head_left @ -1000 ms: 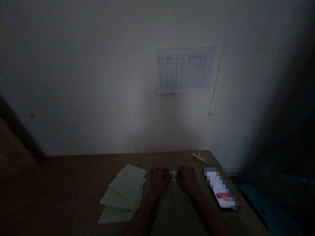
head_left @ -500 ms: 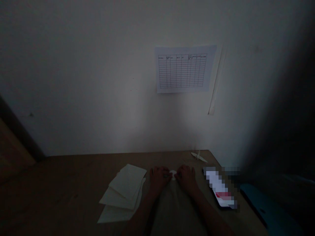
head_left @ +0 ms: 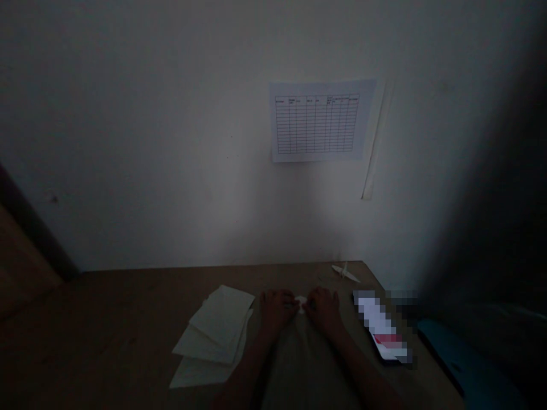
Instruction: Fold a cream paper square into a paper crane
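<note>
A small piece of white paper (head_left: 301, 300) lies between my two hands at the middle of the table, mostly hidden by my fingers. My left hand (head_left: 277, 307) is closed on its left side, fingers curled inward. From the right, my right hand (head_left: 323, 307) pinches the same paper, fingertips close to those of the left. The paper's folds are too dark and small to make out. Beyond my right hand, a folded paper crane (head_left: 345, 272) rests near the table's back edge.
Several loose white paper sheets (head_left: 222, 316) overlap left of my hands. A phone (head_left: 380, 327) with a lit, blurred screen lies at right on the brown table (head_left: 106, 330). A teal chair (head_left: 470, 359) stands past the right edge. A printed chart (head_left: 316, 122) hangs on the wall.
</note>
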`<action>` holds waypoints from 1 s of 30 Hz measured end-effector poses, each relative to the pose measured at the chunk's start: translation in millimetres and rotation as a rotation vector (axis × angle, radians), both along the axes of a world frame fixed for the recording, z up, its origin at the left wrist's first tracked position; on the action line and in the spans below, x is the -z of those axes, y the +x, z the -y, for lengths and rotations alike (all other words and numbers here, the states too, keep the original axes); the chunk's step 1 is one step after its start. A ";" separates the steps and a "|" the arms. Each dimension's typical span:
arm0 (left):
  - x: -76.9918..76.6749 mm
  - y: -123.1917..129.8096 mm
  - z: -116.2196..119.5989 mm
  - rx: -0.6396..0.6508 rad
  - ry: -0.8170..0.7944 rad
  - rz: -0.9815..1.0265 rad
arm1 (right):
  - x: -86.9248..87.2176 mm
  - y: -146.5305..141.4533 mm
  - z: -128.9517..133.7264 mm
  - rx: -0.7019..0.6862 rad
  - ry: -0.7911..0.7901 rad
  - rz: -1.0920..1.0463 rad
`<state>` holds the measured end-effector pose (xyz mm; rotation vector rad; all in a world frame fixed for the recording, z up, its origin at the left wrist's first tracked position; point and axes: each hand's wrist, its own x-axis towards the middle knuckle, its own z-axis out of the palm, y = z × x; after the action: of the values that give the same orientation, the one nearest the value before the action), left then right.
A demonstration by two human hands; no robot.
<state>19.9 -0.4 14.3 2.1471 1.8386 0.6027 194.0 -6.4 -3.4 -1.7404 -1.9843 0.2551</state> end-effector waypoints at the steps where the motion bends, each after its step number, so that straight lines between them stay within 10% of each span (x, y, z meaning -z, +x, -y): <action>1: -0.2 0.7 0.0 -0.005 0.007 -0.002 | 0.7 0.3 -0.7 0.001 -0.003 0.000; 30: 7.7 -17.9 -10.3 0.104 0.019 -0.045 | 11.5 18.6 -6.5 -0.060 0.024 -0.075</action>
<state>2.0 9.9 6.7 2.2692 1.7374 0.5551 212.6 0.1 -14.9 -1.6342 -1.9801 0.3116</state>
